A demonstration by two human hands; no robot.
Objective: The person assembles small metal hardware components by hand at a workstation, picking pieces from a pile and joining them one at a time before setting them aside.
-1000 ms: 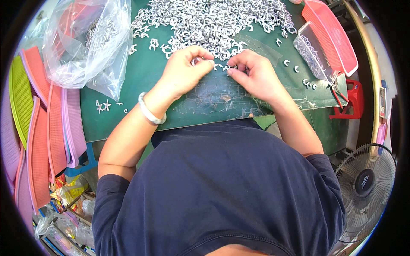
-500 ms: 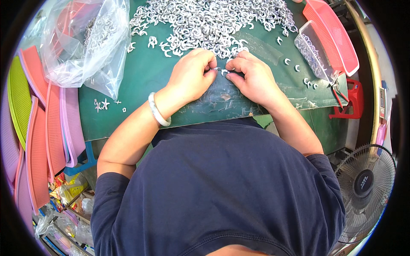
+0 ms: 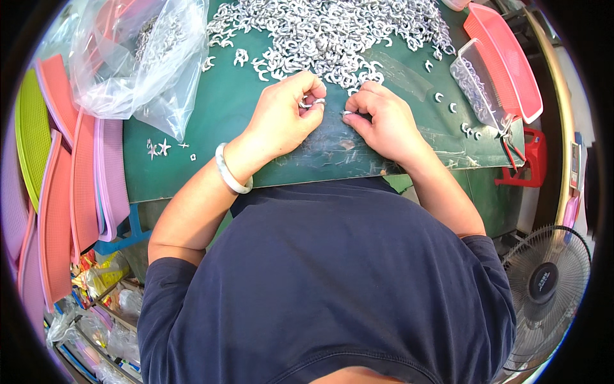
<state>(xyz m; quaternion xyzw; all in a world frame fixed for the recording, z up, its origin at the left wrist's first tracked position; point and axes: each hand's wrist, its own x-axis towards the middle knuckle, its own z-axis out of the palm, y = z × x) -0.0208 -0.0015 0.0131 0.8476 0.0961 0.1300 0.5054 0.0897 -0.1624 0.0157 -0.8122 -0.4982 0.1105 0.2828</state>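
Over the near part of the green table, my left hand is closed with curved silver crescent pieces pinched between thumb and fingers. A short gap away, my right hand pinches another small silver crescent piece, mostly covered by the fingertips. Just beyond both hands spreads a big heap of crescent pieces, its near edge close to my fingers. A pale bangle circles my left wrist.
A clear plastic bag with silver pieces stands at left, near small star-shaped pieces. Stacked coloured baskets crowd the left edge. At right are a clear box, pink basket, pliers, red stool and fan.
My hands have moved apart from each other; earlier their fingertips nearly met around crescent pieces. The whole view has shifted slightly.
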